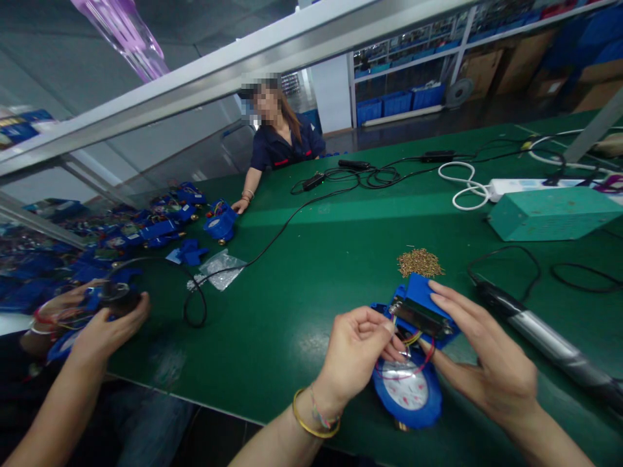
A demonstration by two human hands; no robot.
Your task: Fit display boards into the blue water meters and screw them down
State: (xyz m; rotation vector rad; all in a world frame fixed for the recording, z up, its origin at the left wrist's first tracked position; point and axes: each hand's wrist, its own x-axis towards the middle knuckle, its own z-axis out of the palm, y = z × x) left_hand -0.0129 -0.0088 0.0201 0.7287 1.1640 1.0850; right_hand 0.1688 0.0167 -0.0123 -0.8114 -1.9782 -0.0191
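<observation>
Left hand [356, 350] and right hand [491, 363] crowd a blue meter [407, 389]

Right up front, the left fingers pinch in tight, apparently on the coloured wires [413, 338], though the tips partly hide their catch. The right fingers spread around the blue box [419, 290], grasping it, one tip at its upper edge, thumb lower by the wires. And the meter? Near edge of the worktop [282, 350], dial facing up, just below the box, wires bridging the two.

Here's the danger: tilt that box too far and, I'd judge, those wires go taut and pull loose. Press it down with a loop hanging out, and a wire could get trapped. Just beyond sits a heap of screws [421, 263], close enough for a careless knuckle to scatter. Out right, the screwdriver [555, 344] lies with its cord [538, 259] looping behind; a snag could drag it. Far left, a co-worker's hands [104, 334] hold a black tool [119, 296], well apart.
</observation>
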